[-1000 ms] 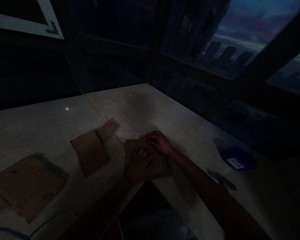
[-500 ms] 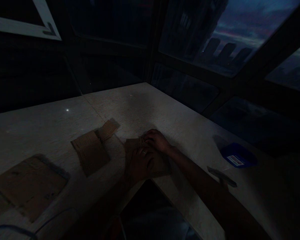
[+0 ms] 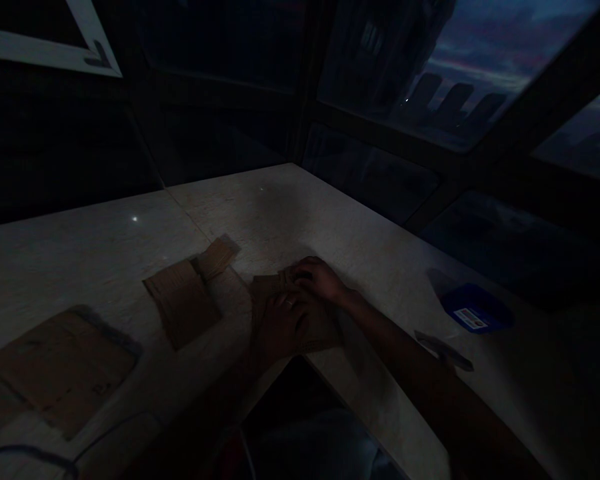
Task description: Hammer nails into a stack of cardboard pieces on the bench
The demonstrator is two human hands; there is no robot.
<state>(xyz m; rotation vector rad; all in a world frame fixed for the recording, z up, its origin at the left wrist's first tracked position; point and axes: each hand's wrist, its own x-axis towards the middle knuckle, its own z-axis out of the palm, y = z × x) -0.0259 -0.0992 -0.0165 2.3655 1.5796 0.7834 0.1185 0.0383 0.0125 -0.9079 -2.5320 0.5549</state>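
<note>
A piece of brown cardboard (image 3: 323, 333) with a row of small marks along its near edge lies on the table under both my hands. My left hand (image 3: 283, 323), with a ring on one finger, rests palm down on its left part, fingers laid over the surface. At the far edge, my right hand (image 3: 317, 277) has its fingers bent and pinched on the cardboard. Dim light and the hand itself hide the fingertips. To the left lie a folded cardboard piece (image 3: 185, 307) and a smaller cardboard strip (image 3: 216, 259), touching or overlapping.
A larger cardboard sheet (image 3: 65, 367) lies at the left, with a cable (image 3: 25, 452) in front of it. On the right are a blue plastic tub (image 3: 477, 308) and a long flat tool (image 3: 445, 351) by my forearm. A dark glossy panel (image 3: 310, 427) is nearest me. Windows border the table (image 3: 220, 207).
My right hand has shifted very slightly right along the cardboard's far edge. My left hand stays in nearly the same place, and the other things lie as before.
</note>
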